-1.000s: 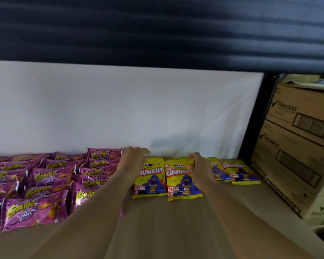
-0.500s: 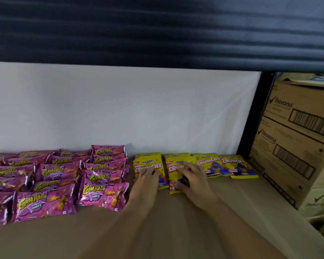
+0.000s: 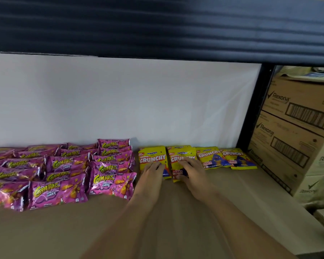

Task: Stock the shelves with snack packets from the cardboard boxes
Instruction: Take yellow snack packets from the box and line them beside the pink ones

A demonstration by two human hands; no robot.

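Observation:
Several yellow Crunchy snack packets lie in a row at the back of the brown shelf (image 3: 176, 221). My left hand (image 3: 151, 172) rests flat on the lower part of the leftmost yellow packet (image 3: 151, 156). My right hand (image 3: 192, 170) lies with spread fingers on the second yellow packet (image 3: 178, 156), which sits on top of another one. Two more yellow packets (image 3: 212, 157) (image 3: 238, 158) lie to the right, untouched. Neither hand grips anything.
Several purple Corntoz packets (image 3: 64, 169) fill the shelf's left side in overlapping rows. A white back panel (image 3: 120, 101) closes the rear. Stacked Rexona cardboard boxes (image 3: 295, 131) stand beyond the black shelf post (image 3: 251, 109) at right. A dark shelf overhangs above.
Both hands slid back from the packets' top edges toward me and flattened on their lower halves. The two packets now lie further back, in line with the others.

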